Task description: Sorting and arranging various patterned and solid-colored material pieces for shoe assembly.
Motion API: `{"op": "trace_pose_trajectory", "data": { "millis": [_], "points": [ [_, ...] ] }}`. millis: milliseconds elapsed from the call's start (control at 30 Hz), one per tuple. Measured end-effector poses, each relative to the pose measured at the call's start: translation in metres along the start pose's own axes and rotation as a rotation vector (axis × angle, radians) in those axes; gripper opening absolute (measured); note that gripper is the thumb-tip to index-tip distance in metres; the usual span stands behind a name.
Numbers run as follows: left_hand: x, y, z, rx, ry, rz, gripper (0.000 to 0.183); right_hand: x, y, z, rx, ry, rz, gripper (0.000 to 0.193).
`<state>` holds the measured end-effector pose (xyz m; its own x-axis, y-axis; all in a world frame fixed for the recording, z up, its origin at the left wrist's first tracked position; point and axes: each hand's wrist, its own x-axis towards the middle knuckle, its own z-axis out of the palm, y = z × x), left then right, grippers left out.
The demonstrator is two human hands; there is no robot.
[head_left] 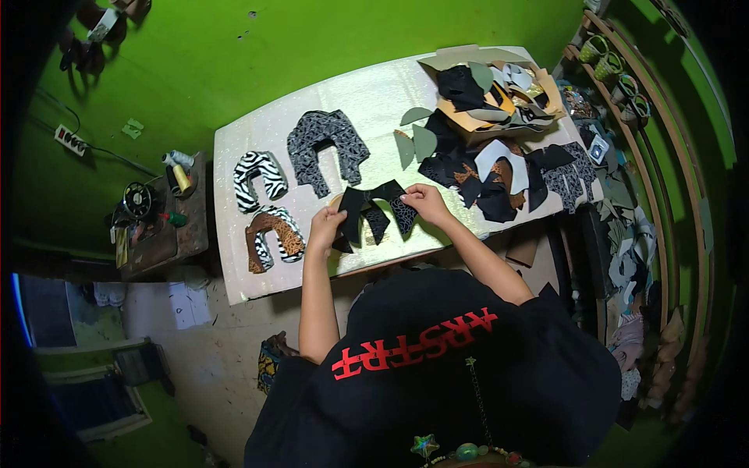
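Observation:
Over the front edge of the table, both hands grip black arch-shaped cut pieces (pixel 365 204) that look like shoe uppers of fabric or thin leather. My left hand (pixel 326 228) pinches their left end. At the right end, my right hand (pixel 426 203) has its fingers closed on a dark speckled part. Whether the pieces are joined or just overlap, I cannot tell. Beyond them lies a grey-and-black patterned arch stack (pixel 306 150). Zebra-striped arches (pixel 243 184) are to the left, with brown leopard-print ones (pixel 257 248) over more zebra print nearer me.
An open cardboard box (pixel 499 118) of cut scraps stands at the back right of the table (pixel 234 287). Sage-green half-rounds (pixel 424 145) and black scraps (pixel 495 204) lie in front. A small bench (pixel 175 248) with thread spools stands left; a wooden rack (pixel 655 156) with sandals is right.

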<state>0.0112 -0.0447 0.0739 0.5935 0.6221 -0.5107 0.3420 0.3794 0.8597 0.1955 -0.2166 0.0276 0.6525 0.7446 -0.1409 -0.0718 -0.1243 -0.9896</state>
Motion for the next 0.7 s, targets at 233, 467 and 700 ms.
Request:
{"op": "trace_pose_trajectory", "data": {
  "millis": [233, 467, 700],
  "points": [
    [-0.008, -0.037, -0.045, 0.112, 0.096, -0.108, 0.017, 0.002, 0.006, 0.06, -0.168, 0.054, 0.108, 0.016],
    [0.005, -0.056, -0.056, 0.276, 0.118, -0.006, 0.019, -0.004, 0.007, 0.082, -0.374, 0.272, 0.029, 0.016],
    [0.006, -0.052, -0.065, 0.696, 0.151, 0.235, 0.027, -0.014, 0.006, 0.091, -0.52, 0.323, -0.021, 0.019]
  ]
}}
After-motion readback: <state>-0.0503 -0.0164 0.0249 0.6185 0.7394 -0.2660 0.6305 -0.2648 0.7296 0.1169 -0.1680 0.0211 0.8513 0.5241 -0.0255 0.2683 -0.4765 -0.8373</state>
